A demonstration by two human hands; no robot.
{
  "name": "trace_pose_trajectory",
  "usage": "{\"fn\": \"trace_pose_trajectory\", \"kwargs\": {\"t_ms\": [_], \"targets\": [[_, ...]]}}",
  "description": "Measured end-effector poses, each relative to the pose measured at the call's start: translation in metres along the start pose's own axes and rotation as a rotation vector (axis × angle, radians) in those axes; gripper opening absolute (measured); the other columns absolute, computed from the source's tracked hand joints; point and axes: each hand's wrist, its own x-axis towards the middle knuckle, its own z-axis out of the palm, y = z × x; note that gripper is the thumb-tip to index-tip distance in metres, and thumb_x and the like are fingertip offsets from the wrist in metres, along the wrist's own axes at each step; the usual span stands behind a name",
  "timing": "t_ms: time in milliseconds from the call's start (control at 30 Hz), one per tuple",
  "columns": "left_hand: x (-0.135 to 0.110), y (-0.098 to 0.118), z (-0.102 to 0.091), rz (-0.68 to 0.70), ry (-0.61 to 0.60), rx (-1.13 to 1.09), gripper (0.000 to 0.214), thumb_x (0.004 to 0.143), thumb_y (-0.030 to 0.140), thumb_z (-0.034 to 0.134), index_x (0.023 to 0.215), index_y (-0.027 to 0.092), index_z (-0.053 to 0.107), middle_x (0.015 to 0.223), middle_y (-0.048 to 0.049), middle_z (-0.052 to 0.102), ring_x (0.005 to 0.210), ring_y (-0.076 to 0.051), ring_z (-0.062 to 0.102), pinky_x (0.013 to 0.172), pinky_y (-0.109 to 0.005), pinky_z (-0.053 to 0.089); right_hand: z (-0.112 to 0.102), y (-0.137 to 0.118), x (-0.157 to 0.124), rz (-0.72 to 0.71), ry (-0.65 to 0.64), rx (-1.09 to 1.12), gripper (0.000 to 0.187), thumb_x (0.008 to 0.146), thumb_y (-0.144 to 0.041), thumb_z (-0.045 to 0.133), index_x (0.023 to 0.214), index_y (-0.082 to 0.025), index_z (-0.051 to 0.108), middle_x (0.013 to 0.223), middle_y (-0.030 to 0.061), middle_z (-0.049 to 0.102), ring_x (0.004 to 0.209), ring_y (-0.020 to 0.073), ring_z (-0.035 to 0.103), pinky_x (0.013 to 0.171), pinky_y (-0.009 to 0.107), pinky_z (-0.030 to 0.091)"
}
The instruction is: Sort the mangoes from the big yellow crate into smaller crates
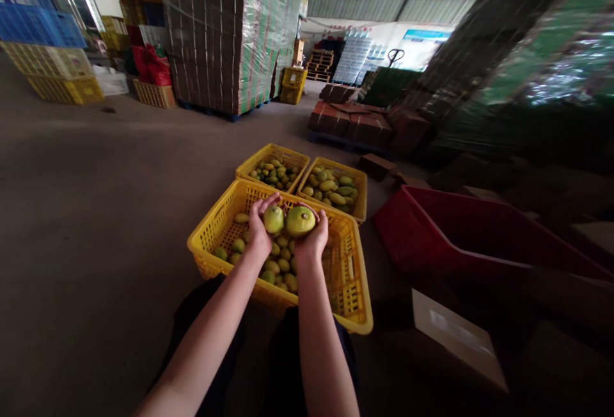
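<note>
Over a large yellow plastic crate [352,276], my left hand [259,228] is wrapped around a small yellow-green mango [274,219]. Close beside it, my right hand [314,238] cups a slightly larger mango [300,220] from below and from the right. Both fruits turn their brown stem ends up toward me. Several loose mangoes [283,266] lie on the bottom of the crate below, partly covered by my hands and forearms.
Two smaller yellow crates, one on the left [244,166] and one on the right [363,193], hold more mangoes just beyond. To the right are a red tub [407,238] and an open cardboard box [455,334]. Wrapped carton stacks [206,33] stand farther back.
</note>
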Motion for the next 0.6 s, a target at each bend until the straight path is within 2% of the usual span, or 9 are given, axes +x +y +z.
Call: {"fn": "trace_pose_trajectory", "kwargs": {"t_ms": [167, 367, 467, 600], "targets": [[0.0039, -0.0036, -0.0004, -0.012, 0.024, -0.013, 0.039, 0.084, 0.036, 0.042, 0.089, 0.013, 0.073, 0.096, -0.0083, 0.072, 0.096, -0.021, 0.066, 0.086, -0.029, 0.048, -0.0016, 0.0048, 0.0063, 0.044, 0.046, 0.043, 0.031, 0.08, -0.046, 0.048, 0.075, -0.021, 0.067, 0.072, -0.0001, 0.072, 0.065, 0.0152, 0.068, 0.063, 0.026, 0.056], [0.0044, -0.0045, -0.0005, -0.048, 0.062, -0.037, 0.036, 0.085, 0.035, 0.042, 0.089, 0.014, 0.071, 0.087, -0.0066, 0.072, 0.09, -0.02, 0.067, 0.082, -0.027, 0.05, -0.0002, 0.0028, 0.008, 0.101, 0.196, 0.1, 0.017, 0.079, -0.041, 0.053, 0.079, -0.026, 0.06, 0.064, -0.0064, 0.069, 0.06, 0.015, 0.068, 0.058, 0.026, 0.057], [0.0041, -0.0031, 0.0015, -0.08, 0.08, -0.093, 0.034, 0.087, 0.034, 0.041, 0.088, 0.015, 0.07, 0.081, -0.007, 0.07, 0.089, -0.021, 0.067, 0.08, -0.029, 0.052, 0.0014, 0.0006, 0.006, 0.149, 0.184, 0.082, 0.016, 0.08, -0.038, 0.052, 0.083, -0.025, 0.061, 0.068, -0.0055, 0.071, 0.063, 0.015, 0.069, 0.06, 0.027, 0.059], [0.003, -0.0008, 0.0041, -0.113, 0.117, -0.148, 0.03, 0.088, 0.033, 0.042, 0.084, 0.015, 0.066, 0.079, -0.0071, 0.067, 0.087, -0.021, 0.066, 0.078, -0.028, 0.053, 0.0025, 0.0001, 0.0054, 0.191, 0.091, 0.048, 0.02, 0.081, -0.04, 0.053, 0.087, -0.023, 0.063, 0.075, -0.0017, 0.073, 0.07, 0.0166, 0.07, 0.059, 0.027, 0.059]]}}
